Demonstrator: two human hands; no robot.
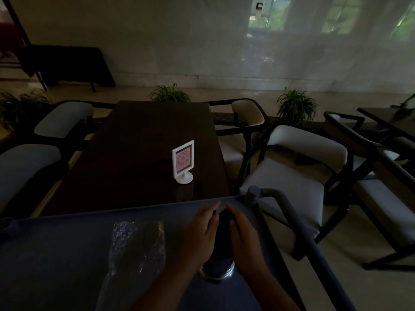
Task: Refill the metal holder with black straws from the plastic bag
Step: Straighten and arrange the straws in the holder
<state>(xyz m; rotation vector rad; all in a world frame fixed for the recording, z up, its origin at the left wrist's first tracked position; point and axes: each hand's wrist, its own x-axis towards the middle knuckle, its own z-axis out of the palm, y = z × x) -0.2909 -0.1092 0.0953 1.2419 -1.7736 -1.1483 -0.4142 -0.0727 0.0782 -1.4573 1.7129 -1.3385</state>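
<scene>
One long table (143, 153), dark polished wood, rectangular, running away from the viewer

Several chairs (292, 176), dark frames with pale padded seats and backs, ranged along both sides of the table

One cart top (56, 254), flat grey-blue tray with a low raised rim, set against the table's near end; a grey tubular handle (274, 191) curves off its far right corner

One plastic bag (137, 248), clear and crinkled, lying flat on the cart top just left of the hands; a long dark mass fills it, too dim to make out as single pieces

One left hand (202, 230), fingers nearly straight, pressed flat against the left side of the straw bundle

One right hand (242, 232), fingers likewise nearly straight, pressed against the bundle's right side; neither hand curls round it

One sign stand (183, 162), white frame on a round white foot, pink card inside, upright on the table's near right part

One metal holder (216, 271), round and shiny, upright on the cart top between the two wrists; only its lower part glints

One bundle of black straws (222, 227), standing in the metal holder, rising between both palms, tips showing by the fingertips
</scene>
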